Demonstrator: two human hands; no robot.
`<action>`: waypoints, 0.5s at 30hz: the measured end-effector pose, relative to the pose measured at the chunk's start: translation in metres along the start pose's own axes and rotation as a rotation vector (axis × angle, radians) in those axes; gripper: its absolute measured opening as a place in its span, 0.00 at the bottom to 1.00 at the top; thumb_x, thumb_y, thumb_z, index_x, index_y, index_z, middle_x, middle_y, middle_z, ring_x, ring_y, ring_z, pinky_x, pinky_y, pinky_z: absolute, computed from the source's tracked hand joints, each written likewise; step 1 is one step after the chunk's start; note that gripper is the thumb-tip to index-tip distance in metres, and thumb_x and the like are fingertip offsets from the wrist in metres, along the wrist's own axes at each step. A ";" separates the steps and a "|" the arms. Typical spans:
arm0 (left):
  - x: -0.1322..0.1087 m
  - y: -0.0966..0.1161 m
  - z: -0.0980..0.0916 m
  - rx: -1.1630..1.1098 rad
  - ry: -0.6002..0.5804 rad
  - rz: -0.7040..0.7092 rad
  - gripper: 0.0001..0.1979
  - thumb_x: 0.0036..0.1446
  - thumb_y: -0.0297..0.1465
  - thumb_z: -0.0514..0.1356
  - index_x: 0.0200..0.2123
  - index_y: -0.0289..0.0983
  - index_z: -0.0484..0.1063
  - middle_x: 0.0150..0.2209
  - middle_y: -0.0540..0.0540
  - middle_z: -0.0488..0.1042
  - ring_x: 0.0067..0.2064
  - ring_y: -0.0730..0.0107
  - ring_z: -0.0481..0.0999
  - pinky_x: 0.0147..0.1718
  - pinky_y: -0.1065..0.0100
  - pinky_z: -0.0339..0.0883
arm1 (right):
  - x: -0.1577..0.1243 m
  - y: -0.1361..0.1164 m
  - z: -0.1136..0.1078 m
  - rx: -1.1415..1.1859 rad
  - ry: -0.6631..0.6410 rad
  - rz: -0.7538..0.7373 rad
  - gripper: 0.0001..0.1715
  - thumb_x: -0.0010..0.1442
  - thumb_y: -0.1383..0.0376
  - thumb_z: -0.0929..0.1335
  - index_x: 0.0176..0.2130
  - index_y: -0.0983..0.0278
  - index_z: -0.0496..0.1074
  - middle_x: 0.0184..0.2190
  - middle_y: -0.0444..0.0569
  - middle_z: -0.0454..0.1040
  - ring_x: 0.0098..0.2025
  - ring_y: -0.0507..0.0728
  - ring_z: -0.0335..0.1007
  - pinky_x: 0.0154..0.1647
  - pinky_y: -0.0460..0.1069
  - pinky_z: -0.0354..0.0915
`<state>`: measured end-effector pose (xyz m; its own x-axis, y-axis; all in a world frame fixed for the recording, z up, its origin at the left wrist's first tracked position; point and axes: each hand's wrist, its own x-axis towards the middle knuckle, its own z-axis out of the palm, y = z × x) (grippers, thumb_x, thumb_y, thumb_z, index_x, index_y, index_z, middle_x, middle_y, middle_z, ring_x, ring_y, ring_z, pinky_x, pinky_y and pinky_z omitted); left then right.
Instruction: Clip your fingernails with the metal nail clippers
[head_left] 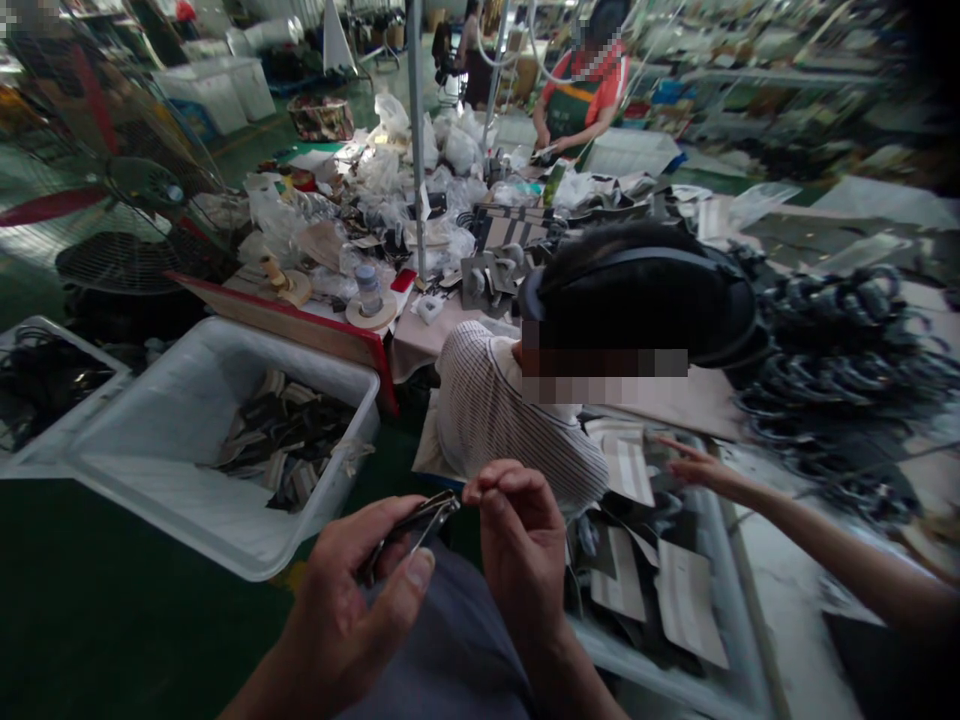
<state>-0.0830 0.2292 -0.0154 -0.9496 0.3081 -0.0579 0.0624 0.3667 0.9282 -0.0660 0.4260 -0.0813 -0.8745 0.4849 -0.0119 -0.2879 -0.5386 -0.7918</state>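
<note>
Low in the middle of the head view, my left hand [352, 580] is closed around a small metal nail clipper [427, 520], its thumb pressing on the lever. The clipper's jaws point up and right. Just beyond them is my right hand [521, 540], its fingers curled together and the fingertips close to the jaws. I see nothing in those fingers. Whether the jaws touch a fingertip is too small to tell. My lap in grey cloth [442, 640] lies below both hands.
A seated person in a striped shirt [517, 420] is right ahead. A white bin [247, 545] with dark and beige pieces stands left, another crate [742, 640] right. A co-worker's arm [795, 535] reaches in from the right. A fan [142, 185] and a cluttered table [427, 335] lie beyond.
</note>
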 end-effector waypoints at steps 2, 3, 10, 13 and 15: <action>0.002 -0.001 0.000 0.029 0.000 0.037 0.18 0.74 0.41 0.68 0.62 0.44 0.87 0.52 0.44 0.89 0.48 0.58 0.88 0.41 0.65 0.83 | 0.000 -0.001 -0.002 -0.063 0.007 -0.045 0.08 0.72 0.69 0.80 0.45 0.55 0.83 0.48 0.47 0.79 0.42 0.55 0.79 0.48 0.53 0.78; 0.003 -0.001 0.000 0.038 -0.002 0.049 0.18 0.75 0.41 0.68 0.62 0.44 0.87 0.52 0.44 0.89 0.47 0.59 0.88 0.40 0.65 0.83 | 0.000 -0.001 -0.003 -0.080 0.009 -0.059 0.08 0.71 0.69 0.80 0.46 0.55 0.83 0.49 0.47 0.79 0.42 0.55 0.79 0.48 0.53 0.78; 0.004 -0.002 0.001 0.037 -0.054 0.041 0.18 0.75 0.41 0.68 0.63 0.45 0.86 0.54 0.45 0.89 0.49 0.60 0.89 0.45 0.65 0.85 | 0.004 -0.005 -0.002 -0.071 -0.001 -0.107 0.08 0.72 0.68 0.80 0.46 0.55 0.84 0.48 0.47 0.78 0.43 0.55 0.77 0.49 0.53 0.78; 0.004 -0.004 0.000 0.051 -0.068 0.041 0.19 0.76 0.41 0.68 0.64 0.44 0.86 0.55 0.43 0.89 0.51 0.58 0.89 0.46 0.64 0.85 | 0.007 -0.009 0.000 0.109 -0.004 -0.010 0.11 0.67 0.65 0.83 0.48 0.56 0.85 0.46 0.46 0.76 0.41 0.53 0.73 0.48 0.50 0.78; 0.006 -0.002 0.000 0.063 -0.115 0.053 0.18 0.77 0.41 0.67 0.64 0.43 0.86 0.54 0.43 0.89 0.50 0.58 0.89 0.46 0.64 0.86 | 0.009 -0.011 -0.001 0.272 0.014 0.131 0.16 0.62 0.65 0.85 0.48 0.57 0.84 0.44 0.45 0.74 0.40 0.52 0.70 0.45 0.48 0.78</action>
<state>-0.0890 0.2300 -0.0179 -0.9034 0.4252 -0.0546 0.1339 0.4009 0.9063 -0.0702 0.4371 -0.0732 -0.9060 0.4079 -0.1132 -0.2689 -0.7610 -0.5904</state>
